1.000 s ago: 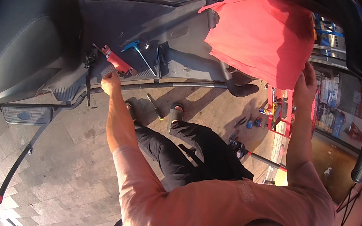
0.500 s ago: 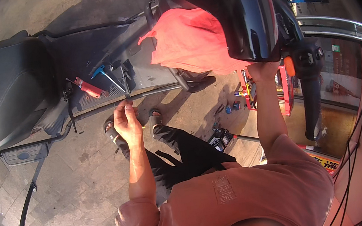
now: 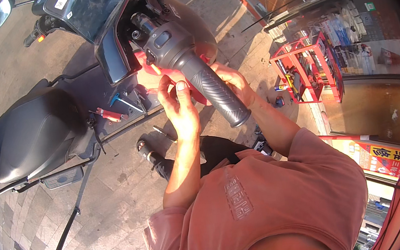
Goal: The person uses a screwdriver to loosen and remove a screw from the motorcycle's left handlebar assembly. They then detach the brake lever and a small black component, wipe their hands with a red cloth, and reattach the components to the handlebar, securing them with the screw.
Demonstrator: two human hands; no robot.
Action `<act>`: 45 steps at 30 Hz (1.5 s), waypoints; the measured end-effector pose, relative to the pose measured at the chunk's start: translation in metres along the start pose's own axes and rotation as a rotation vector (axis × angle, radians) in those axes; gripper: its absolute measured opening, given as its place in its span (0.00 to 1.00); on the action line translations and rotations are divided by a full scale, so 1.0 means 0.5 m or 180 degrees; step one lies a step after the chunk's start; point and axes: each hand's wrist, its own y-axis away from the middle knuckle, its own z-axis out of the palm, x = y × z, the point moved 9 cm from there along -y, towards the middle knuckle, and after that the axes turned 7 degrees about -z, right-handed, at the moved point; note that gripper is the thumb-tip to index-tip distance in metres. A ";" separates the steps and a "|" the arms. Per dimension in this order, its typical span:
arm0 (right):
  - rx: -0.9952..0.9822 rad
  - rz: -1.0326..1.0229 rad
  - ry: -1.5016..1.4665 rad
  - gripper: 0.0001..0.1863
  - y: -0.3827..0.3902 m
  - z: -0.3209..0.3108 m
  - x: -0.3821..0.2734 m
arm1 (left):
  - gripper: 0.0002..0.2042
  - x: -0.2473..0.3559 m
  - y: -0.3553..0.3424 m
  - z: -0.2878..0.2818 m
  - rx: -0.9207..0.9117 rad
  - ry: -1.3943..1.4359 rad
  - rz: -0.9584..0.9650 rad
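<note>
A black handlebar with a ridged rubber grip (image 3: 212, 85) hangs over the red cloth (image 3: 149, 76), which lies under the scooter's glossy dark front panel (image 3: 116, 55). My left hand (image 3: 179, 105) is left of the grip at the cloth's edge, fingers curled; what they pinch is unclear. My right hand (image 3: 232, 82), partly behind the grip, is closed on the cloth. A red-handled tool (image 3: 109, 114) and a blue T-handled wrench (image 3: 122, 100) lie on the footboard (image 3: 103, 131), left of my hands.
The black seat (image 3: 30, 133) is at the left, a mirror (image 3: 3, 13) at top left. A red tool cart (image 3: 291, 48) stands right, near a glass-fronted wall (image 3: 372, 116) with a metal rail and hanging cables. My sandaled foot (image 3: 143, 149) is on the paving (image 3: 72, 235).
The view has swung rightward, bringing the handlebar into the middle. My left hand has moved from beside the footboard tools up to the cloth. My right hand stays at the cloth.
</note>
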 end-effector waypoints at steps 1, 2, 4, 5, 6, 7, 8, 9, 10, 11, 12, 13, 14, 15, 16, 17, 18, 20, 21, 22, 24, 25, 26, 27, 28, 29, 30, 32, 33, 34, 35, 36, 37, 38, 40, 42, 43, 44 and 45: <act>-0.0202 -0.0112 -0.0368 0.04 0.016 0.038 -0.016 | 0.22 -0.019 0.025 0.017 -0.0390 0.0441 -0.0271; -0.0446 -0.0069 -0.1045 0.04 0.034 0.079 -0.025 | 0.21 -0.033 0.056 0.022 -0.0644 0.0454 -0.0472; -0.0181 0.0104 -0.1492 0.08 0.064 0.116 -0.014 | 0.20 -0.042 0.110 0.017 -0.0711 0.0261 -0.0444; 0.0187 0.0607 -0.2090 0.13 0.085 0.128 0.023 | 0.20 -0.062 0.127 -0.001 -0.0162 -0.0034 -0.0543; 0.0870 0.0483 -0.2122 0.17 0.101 0.133 0.035 | 0.21 -0.055 0.148 0.003 0.0041 -0.0274 -0.0250; 0.1197 0.0369 -0.2034 0.17 0.102 0.139 0.051 | 0.23 -0.048 0.186 -0.001 0.0527 -0.0683 0.0014; 0.1447 0.0531 -0.2021 0.18 0.126 0.141 0.069 | 0.24 -0.054 0.196 0.012 0.0291 -0.0945 -0.0169; 0.1645 0.0698 -0.2024 0.20 0.143 0.148 0.086 | 0.26 -0.052 0.208 0.020 0.0246 -0.1663 -0.0231; 0.1738 0.0707 -0.2150 0.18 0.155 0.153 0.096 | 0.28 -0.063 0.221 0.033 0.0207 -0.1728 -0.0273; 0.1795 0.0686 -0.2361 0.17 0.164 0.159 0.101 | 0.31 -0.068 0.238 0.045 0.0065 -0.1657 -0.0263; 0.1717 0.0534 -0.2561 0.18 0.167 0.166 0.097 | 0.31 -0.090 0.236 0.044 0.0032 -0.1521 -0.0529; 0.1365 0.0816 -0.2886 0.27 0.173 0.192 0.108 | 0.33 -0.107 0.227 0.036 0.0112 -0.1710 -0.0708; 0.1477 0.0527 -0.3319 0.28 0.176 0.192 0.100 | 0.34 -0.134 0.226 0.015 0.0368 -0.1550 -0.1016; 0.1629 0.0427 -0.3735 0.29 0.196 0.190 0.100 | 0.34 -0.167 0.229 -0.012 0.0671 -0.1290 -0.1414; 0.1504 0.0197 -0.4012 0.36 0.185 0.194 0.102 | 0.35 -0.168 0.204 -0.007 0.0426 -0.1765 -0.1166; 0.1301 0.0495 -0.3919 0.37 0.199 0.210 0.116 | 0.32 -0.187 0.195 -0.032 0.0545 -0.1466 -0.1500; 0.1090 0.0805 -0.3839 0.38 0.210 0.227 0.134 | 0.31 -0.190 0.171 -0.043 0.0510 -0.1700 -0.1353; 0.0923 0.0950 -0.3863 0.39 0.232 0.233 0.153 | 0.27 -0.207 0.167 -0.099 0.0954 -0.1896 -0.1360; 0.0865 0.1004 -0.3914 0.39 0.242 0.232 0.159 | 0.27 -0.196 0.158 -0.097 0.0603 -0.3201 -0.1031; 0.0812 0.1029 -0.3956 0.39 0.247 0.231 0.160 | 0.26 -0.193 0.146 -0.089 0.0178 -0.4472 -0.0647; 0.0761 0.1050 -0.3964 0.40 0.255 0.214 0.162 | 0.27 -0.233 0.145 -0.144 0.0342 -0.3231 -0.1266; 0.0756 0.1060 -0.3948 0.40 0.260 0.202 0.162 | 0.28 -0.238 0.135 -0.129 -0.0280 -0.5082 -0.0915; 0.0742 0.1040 -0.3925 0.40 0.260 0.191 0.160 | 0.29 -0.242 0.131 -0.109 -0.0752 -0.6871 -0.0154; 0.0728 0.1047 -0.3914 0.41 0.264 0.181 0.156 | 0.29 -0.252 0.123 -0.125 -0.0637 -0.6505 -0.0478; 0.0707 0.1061 -0.3908 0.41 0.266 0.173 0.156 | 0.29 -0.258 0.116 -0.139 -0.0495 -0.6135 -0.0771; 0.0684 0.1084 -0.3877 0.41 0.271 0.169 0.155 | 0.28 -0.261 0.109 -0.148 -0.0239 -0.5453 -0.1011; 0.0648 0.1094 -0.3856 0.41 0.275 0.167 0.155 | 0.28 -0.266 0.102 -0.154 0.0010 -0.4761 -0.1224; 0.0570 0.1128 -0.3755 0.42 0.287 0.172 0.155 | 0.27 -0.280 0.101 -0.158 0.0498 -0.3376 -0.1599; 0.0559 0.1116 -0.3650 0.42 0.289 0.173 0.159 | 0.26 -0.284 0.105 -0.146 0.0594 -0.2566 -0.1585; 0.0580 0.1129 -0.3429 0.42 0.297 0.174 0.161 | 0.26 -0.294 0.110 -0.126 0.0602 -0.1291 -0.1624; 0.0696 0.1099 -0.2900 0.42 0.299 0.163 0.172 | 0.26 -0.316 0.125 -0.101 0.0431 -0.1096 -0.1806; 0.0806 0.1103 -0.2359 0.42 0.307 0.150 0.180 | 0.27 -0.338 0.141 -0.061 0.0029 -0.0937 -0.1840; 0.0895 0.1286 -0.1419 0.41 0.316 0.129 0.197 | 0.27 -0.342 0.152 -0.022 -0.0381 -0.0803 -0.1873; 0.0652 0.1706 -0.1027 0.40 0.332 0.131 0.221 | 0.30 -0.353 0.194 -0.002 -0.0479 -0.0761 -0.1839; 0.1282 0.1758 -0.0878 0.37 0.343 0.076 0.246 | 0.31 -0.367 0.242 0.059 -0.1021 -0.0708 -0.1993; 0.1479 0.1717 -0.1142 0.35 0.367 0.035 0.271 | 0.31 -0.378 0.292 0.089 -0.1215 -0.0949 -0.2214; 0.1720 0.1760 -0.1374 0.35 0.381 0.013 0.287 | 0.31 -0.387 0.306 0.110 -0.1319 -0.1001 -0.2204; 0.1692 0.1686 -0.1630 0.35 0.382 0.006 0.293 | 0.31 -0.394 0.306 0.128 -0.1334 -0.1177 -0.2055; 0.1749 0.1817 -0.1871 0.36 0.395 0.001 0.304 | 0.31 -0.407 0.305 0.139 -0.1243 -0.1257 -0.2033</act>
